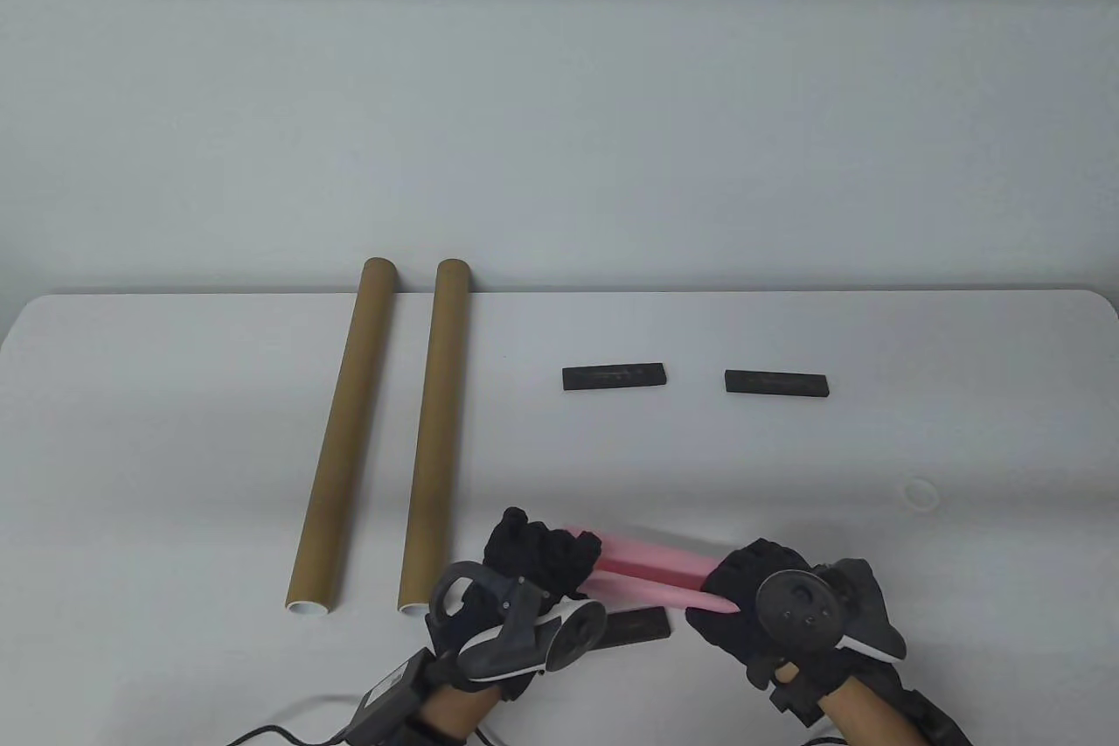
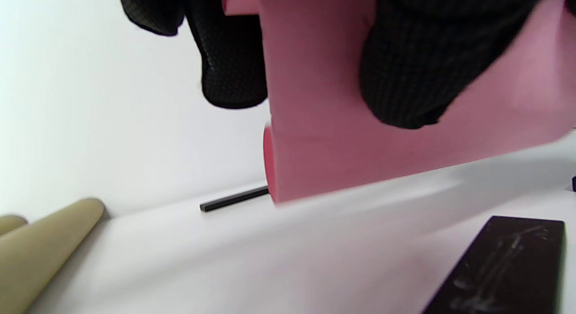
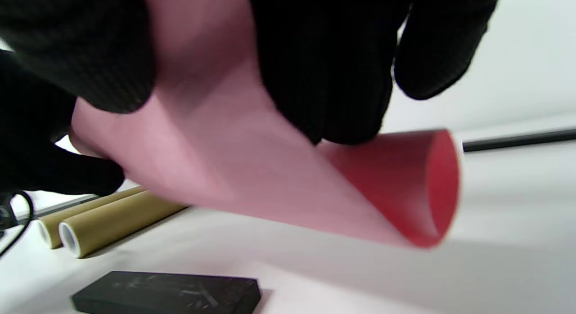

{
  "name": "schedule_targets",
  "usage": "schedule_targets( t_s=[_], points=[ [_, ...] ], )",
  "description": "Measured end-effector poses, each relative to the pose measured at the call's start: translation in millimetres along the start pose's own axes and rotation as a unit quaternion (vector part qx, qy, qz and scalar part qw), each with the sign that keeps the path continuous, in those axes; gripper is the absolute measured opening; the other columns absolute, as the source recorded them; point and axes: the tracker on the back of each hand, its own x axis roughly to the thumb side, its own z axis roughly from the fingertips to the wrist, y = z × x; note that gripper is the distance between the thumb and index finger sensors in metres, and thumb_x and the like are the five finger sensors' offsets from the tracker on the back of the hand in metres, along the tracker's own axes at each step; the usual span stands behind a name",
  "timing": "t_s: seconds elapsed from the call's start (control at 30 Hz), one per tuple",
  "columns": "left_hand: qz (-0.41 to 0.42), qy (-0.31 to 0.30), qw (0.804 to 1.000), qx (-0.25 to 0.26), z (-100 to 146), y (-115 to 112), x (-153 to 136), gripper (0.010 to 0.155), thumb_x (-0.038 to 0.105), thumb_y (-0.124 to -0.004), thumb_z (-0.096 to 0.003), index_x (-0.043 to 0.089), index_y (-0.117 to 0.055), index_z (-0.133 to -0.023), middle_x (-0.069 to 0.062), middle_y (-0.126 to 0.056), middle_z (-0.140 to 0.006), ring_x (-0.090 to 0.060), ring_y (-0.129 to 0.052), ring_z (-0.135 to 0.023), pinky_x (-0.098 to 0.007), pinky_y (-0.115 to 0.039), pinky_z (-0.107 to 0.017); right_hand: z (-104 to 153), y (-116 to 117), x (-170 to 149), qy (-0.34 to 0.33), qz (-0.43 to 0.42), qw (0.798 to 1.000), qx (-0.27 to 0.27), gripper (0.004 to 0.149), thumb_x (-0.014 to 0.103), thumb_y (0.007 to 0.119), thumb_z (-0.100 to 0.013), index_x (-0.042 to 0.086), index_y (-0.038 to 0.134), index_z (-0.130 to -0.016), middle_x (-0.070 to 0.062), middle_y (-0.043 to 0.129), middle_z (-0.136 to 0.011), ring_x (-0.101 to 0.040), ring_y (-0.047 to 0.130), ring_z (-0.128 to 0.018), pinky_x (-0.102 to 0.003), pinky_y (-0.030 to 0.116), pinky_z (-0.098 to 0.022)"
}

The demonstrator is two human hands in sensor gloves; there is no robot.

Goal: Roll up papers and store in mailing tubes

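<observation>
A rolled pink paper (image 1: pixel 651 567) is held between both hands, lifted above the table near its front edge. My left hand (image 1: pixel 546 558) grips its left end; in the left wrist view the gloved fingers (image 2: pixel 405 66) wrap over the pink roll (image 2: pixel 324 138). My right hand (image 1: pixel 752 589) grips its right end; in the right wrist view the fingers (image 3: pixel 324 71) curl over the roll (image 3: pixel 270 179), whose open end shows. Two brown mailing tubes (image 1: pixel 341 440) (image 1: pixel 434 440) lie side by side at the left, open ends toward me.
Two black bar weights (image 1: pixel 615 377) (image 1: pixel 776 383) lie at mid-table. A third black weight (image 1: pixel 638 625) lies under the roll, between the hands. A white tube cap (image 1: pixel 920 492) lies at the right. A cable (image 1: pixel 288 724) trails from the left wrist.
</observation>
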Motion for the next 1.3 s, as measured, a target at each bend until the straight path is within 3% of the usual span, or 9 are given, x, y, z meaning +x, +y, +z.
schedule_targets(
  t_s=[0.1,0.23,0.47,0.63,0.77,0.83,0.97,1.13,1.3],
  points=[
    [0.021,0.007,1.000,-0.004,-0.4,0.6,-2.2,0.055,0.052,-0.095,-0.0326,0.035,-0.078,-0.082,0.011,-0.097,-0.065,-0.012,-0.103,-0.060,-0.048,-0.071,-0.069,1.0,1.3,1.4,-0.007,0.014,1.000,0.013,0.050,0.062,0.087,-0.042,0.019,0.102,-0.062,-0.006,0.105,-0.063,-0.039,0.102,-0.069,-0.064,0.079,-0.057],
    [0.133,0.024,0.988,-0.068,-1.1,-8.4,-14.0,0.044,0.053,-0.095,-0.0320,0.036,-0.087,-0.072,0.011,-0.101,-0.054,-0.011,-0.106,-0.049,-0.047,-0.074,-0.067,6.0,-1.4,14.6,-0.059,0.120,0.990,-0.036,0.073,0.057,0.094,-0.039,0.017,0.078,-0.098,-0.011,0.078,-0.102,-0.048,0.076,-0.097,-0.070,0.064,-0.068],
    [0.177,0.027,0.979,-0.093,-1.3,-14.1,-20.7,0.045,0.054,-0.093,-0.0333,0.035,-0.087,-0.073,0.010,-0.101,-0.057,-0.012,-0.106,-0.052,-0.048,-0.072,-0.068,5.4,-1.0,21.9,-0.063,0.132,0.988,-0.054,0.044,0.048,0.091,-0.044,0.023,0.091,-0.080,-0.005,0.094,-0.086,-0.039,0.089,-0.089,-0.066,0.070,-0.068],
    [0.080,0.013,0.996,-0.036,1.5,-6.6,-12.5,0.071,0.058,-0.092,-0.0316,0.032,-0.068,-0.093,0.005,-0.088,-0.084,-0.020,-0.095,-0.079,-0.052,-0.064,-0.072,3.2,-2.6,8.8,-0.040,0.063,0.997,-0.023,0.047,0.060,0.085,-0.043,0.021,0.101,-0.063,-0.006,0.104,-0.067,-0.038,0.101,-0.072,-0.065,0.077,-0.061],
    [0.033,-0.003,0.999,0.005,1.9,0.6,-6.1,0.067,0.054,-0.094,-0.0323,0.032,-0.069,-0.091,0.007,-0.090,-0.079,-0.016,-0.097,-0.073,-0.051,-0.067,-0.071,1.8,-2.0,2.1,-0.031,0.002,1.000,0.002,0.050,0.064,0.082,-0.042,0.020,0.104,-0.054,-0.006,0.108,-0.058,-0.037,0.105,-0.065,-0.064,0.080,-0.057],
    [0.045,0.000,0.999,0.005,1.5,1.3,-7.1,0.055,0.053,-0.094,-0.0323,0.034,-0.079,-0.082,0.010,-0.096,-0.066,-0.012,-0.103,-0.061,-0.048,-0.072,-0.069,2.8,-1.3,2.2,-0.031,0.012,0.999,-0.002,0.054,0.065,0.083,-0.042,0.019,0.102,-0.061,-0.008,0.105,-0.065,-0.040,0.102,-0.070,-0.065,0.079,-0.058],
    [0.136,0.022,0.989,-0.050,-0.6,-6.6,-17.6,0.044,0.054,-0.094,-0.0319,0.037,-0.088,-0.072,0.012,-0.102,-0.053,-0.009,-0.107,-0.048,-0.046,-0.076,-0.067,6.5,-2.7,11.3,-0.068,0.102,0.992,-0.029,0.070,0.057,0.093,-0.040,0.020,0.078,-0.097,-0.010,0.076,-0.104,-0.048,0.072,-0.101,-0.071,0.063,-0.070],
    [0.170,0.029,0.982,-0.084,-2.6,-14.5,-24.1,0.044,0.056,-0.092,-0.0324,0.036,-0.089,-0.071,0.011,-0.102,-0.053,-0.011,-0.107,-0.048,-0.046,-0.075,-0.067,5.1,-0.6,16.7,-0.065,0.128,0.989,-0.040,0.050,0.047,0.092,-0.043,0.022,0.088,-0.086,-0.007,0.088,-0.093,-0.041,0.083,-0.095,-0.068,0.067,-0.070],
    [0.067,-0.002,0.997,-0.026,1.2,-5.3,-14.1,0.067,0.059,-0.091,-0.0317,0.033,-0.071,-0.091,0.007,-0.090,-0.081,-0.017,-0.097,-0.076,-0.050,-0.067,-0.071,0.4,1.8,3.8,-0.037,0.058,0.998,-0.005,0.047,0.058,0.085,-0.044,0.021,0.098,-0.068,-0.007,0.101,-0.074,-0.039,0.098,-0.077,-0.066,0.075,-0.063]
  ],
)
